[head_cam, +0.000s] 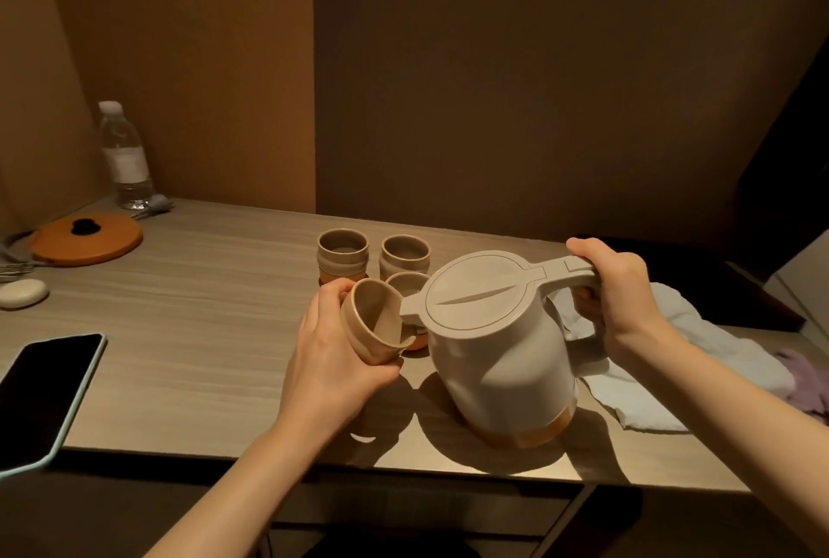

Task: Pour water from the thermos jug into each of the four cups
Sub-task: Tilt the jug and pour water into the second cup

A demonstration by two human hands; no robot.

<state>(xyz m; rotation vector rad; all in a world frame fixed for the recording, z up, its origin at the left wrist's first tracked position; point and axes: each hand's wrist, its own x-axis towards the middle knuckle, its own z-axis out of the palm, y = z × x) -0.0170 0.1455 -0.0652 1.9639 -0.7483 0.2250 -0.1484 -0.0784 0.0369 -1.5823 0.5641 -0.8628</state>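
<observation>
My right hand [617,292] grips the handle of the beige thermos jug [502,355], which is tilted to the left with its lid closed and its orange base lifted on one side. My left hand [332,360] holds a beige cup [374,324] tilted toward the jug's spout; the spout touches or hangs just over its rim. Two more cups [343,254] [405,256] stand upright behind, side by side. A further cup [408,283] stands between them and the jug, partly hidden by the held cup and the spout.
The wooden table [202,333] holds a dark phone [42,396] at front left, an orange round lid [87,239], a water bottle [123,153], and a white pebble-like object [22,292] at far left. A white cloth [664,369] lies right of the jug. Walls stand close behind.
</observation>
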